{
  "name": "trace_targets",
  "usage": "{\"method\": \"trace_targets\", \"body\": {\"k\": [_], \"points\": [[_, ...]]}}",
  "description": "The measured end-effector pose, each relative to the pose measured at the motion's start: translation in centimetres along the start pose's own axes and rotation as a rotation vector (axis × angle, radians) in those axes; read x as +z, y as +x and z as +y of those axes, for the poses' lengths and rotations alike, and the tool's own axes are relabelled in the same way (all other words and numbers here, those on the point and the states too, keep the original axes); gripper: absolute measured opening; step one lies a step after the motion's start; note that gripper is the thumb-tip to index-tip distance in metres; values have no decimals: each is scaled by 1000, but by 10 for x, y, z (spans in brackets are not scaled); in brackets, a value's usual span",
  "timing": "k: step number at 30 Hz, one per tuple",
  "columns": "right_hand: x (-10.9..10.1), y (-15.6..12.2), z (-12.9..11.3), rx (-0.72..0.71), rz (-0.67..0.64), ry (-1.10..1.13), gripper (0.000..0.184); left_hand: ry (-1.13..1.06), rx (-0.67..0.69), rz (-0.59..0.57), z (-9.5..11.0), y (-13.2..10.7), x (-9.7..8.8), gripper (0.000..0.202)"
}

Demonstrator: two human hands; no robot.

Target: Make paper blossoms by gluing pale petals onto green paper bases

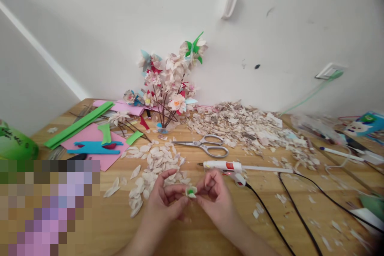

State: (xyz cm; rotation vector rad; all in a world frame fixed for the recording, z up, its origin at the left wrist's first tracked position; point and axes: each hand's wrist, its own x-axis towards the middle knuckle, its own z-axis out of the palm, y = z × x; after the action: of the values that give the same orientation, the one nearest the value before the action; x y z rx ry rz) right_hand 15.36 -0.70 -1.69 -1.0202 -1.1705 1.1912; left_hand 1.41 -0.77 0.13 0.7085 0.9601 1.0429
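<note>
My left hand [164, 199] and my right hand [216, 195] meet low in the middle of the wooden table [210, 232]. Both pinch a small paper flower [191, 192], white with a green centre, between their fingertips. Loose white petals [153, 168] lie just beyond my left hand. A white glue gun [228, 167] rests on the table right behind my right hand, its black cord [270, 218] running off to the lower right. Silver scissors [207, 146] lie further back.
A bouquet of paper flowers [169, 84] stands against the wall. Pink, green and blue paper [90, 136] lies at the left. A heap of paper scraps [249, 126] spreads at the back right. Pens and a packet [364, 124] sit far right.
</note>
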Motion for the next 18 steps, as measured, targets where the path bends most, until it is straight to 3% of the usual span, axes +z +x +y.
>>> {"method": "trace_targets", "body": {"k": [11,18], "points": [[-3,-3,0,-19,38,-109,35,-3,-34,-1,-4,-2,0,91],[-6,-6,6,-83,51,-149,33,20,19,26,-6,-5,3,103]]}}
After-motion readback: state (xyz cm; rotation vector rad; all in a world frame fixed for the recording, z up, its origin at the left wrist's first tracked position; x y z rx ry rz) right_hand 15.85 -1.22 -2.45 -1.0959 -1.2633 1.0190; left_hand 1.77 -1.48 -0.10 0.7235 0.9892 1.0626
